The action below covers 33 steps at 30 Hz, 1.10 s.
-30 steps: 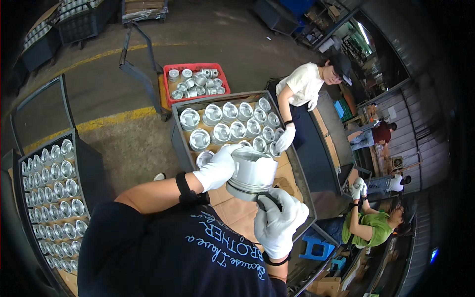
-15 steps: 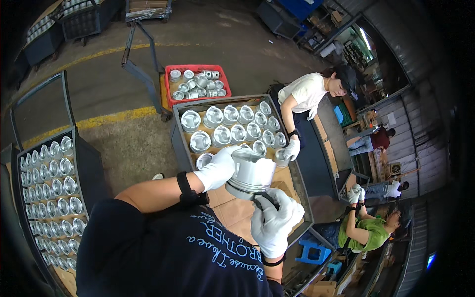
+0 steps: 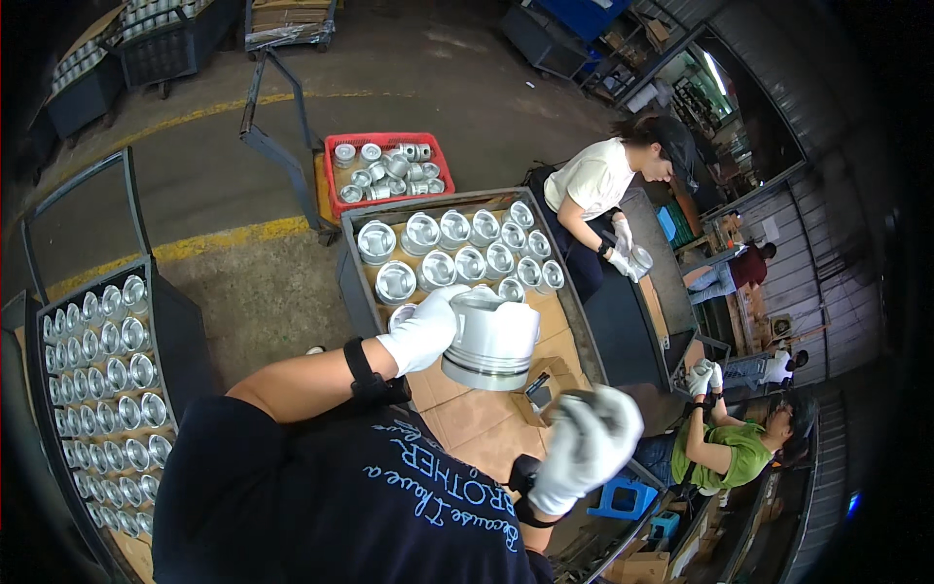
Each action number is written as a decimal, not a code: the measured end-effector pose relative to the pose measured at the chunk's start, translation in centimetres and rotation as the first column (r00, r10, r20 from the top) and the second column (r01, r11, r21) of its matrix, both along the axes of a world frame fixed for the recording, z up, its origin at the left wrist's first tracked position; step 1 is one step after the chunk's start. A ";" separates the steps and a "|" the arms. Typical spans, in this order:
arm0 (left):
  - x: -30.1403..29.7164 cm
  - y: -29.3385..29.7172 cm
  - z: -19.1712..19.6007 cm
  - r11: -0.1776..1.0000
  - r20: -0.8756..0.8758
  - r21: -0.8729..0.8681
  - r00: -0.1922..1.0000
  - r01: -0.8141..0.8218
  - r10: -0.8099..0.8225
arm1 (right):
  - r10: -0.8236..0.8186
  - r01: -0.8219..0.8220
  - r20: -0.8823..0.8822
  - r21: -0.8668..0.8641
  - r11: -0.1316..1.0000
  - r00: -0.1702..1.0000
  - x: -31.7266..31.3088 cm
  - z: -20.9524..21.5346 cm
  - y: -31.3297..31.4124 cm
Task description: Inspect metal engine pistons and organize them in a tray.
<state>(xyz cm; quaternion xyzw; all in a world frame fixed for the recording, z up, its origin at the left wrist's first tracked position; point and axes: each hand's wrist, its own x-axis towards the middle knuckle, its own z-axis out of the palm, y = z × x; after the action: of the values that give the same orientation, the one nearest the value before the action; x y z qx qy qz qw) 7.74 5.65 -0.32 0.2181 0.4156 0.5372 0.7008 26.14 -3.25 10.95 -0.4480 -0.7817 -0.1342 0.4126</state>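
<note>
Left hand (image 3: 426, 333) grips piston (image 3: 493, 341) above crate (image 3: 354, 277); right hand (image 3: 590, 446) curled near edge (image 3: 588, 339), contents unclear.

Piston (image 3: 491, 338) silver, dark ring lines. Left glove (image 3: 428, 333), right glove (image 3: 589, 453) white. Wristbands (image 3: 361, 363) black. T-shirt (image 3: 292, 496) near-black, pale-blue lettering (image 3: 425, 456). Basket (image 3: 445, 164) red. Cardboard liner (image 3: 469, 419) tan. Stool (image 3: 643, 495) bright blue. Floor stripe (image 3: 243, 238) yellow.

The white-gloved right hand (image 3: 589, 450) is blurred; whether its fingers hold the dark patch among them cannot be told. Some fingers of the white-gloved left hand (image 3: 425, 334) are hidden behind the silvery cylindrical metal piston (image 3: 489, 341). The left hand partly covers another silvery metal piston (image 3: 400, 314). The top edge crops a dark grey metal cart (image 3: 161, 54). What the green-shirted co-worker (image 3: 732, 453) handles is too small to tell.
</note>
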 end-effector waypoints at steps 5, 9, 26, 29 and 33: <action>-1.6 0.2 -0.2 0.983 0.040 0.147 0.992 0.109 -0.116 | -0.097 0.034 -0.686 -0.104 0.994 0.722 3.2 -2.0 -0.8; -2.4 0.5 -0.7 0.992 0.155 0.094 0.983 0.079 -0.093 | -0.204 0.110 -0.594 -0.192 0.975 0.778 4.9 -4.0 -0.9; -6.2 -1.1 0.2 0.874 0.419 0.407 0.796 0.265 -0.437 | -0.587 0.467 -0.114 -0.493 0.734 0.801 14.0 -19.3 3.3; -7.1 -1.6 -0.4 0.909 0.451 0.337 0.805 0.246 -0.385 | -0.680 0.584 0.007 -0.519 0.624 0.733 15.8 -21.3 4.2; -7.7 -2.5 1.0 0.869 0.363 0.441 0.841 0.225 -0.402 | -0.726 0.701 0.035 -0.294 0.649 0.687 20.5 -22.7 6.3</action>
<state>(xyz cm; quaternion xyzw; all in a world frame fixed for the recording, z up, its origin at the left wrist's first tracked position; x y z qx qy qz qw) 0.05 3.15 0.69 0.2880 0.0902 0.5179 0.8004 46.61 3.08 -11.70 -0.7788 -0.5346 -0.1525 0.2906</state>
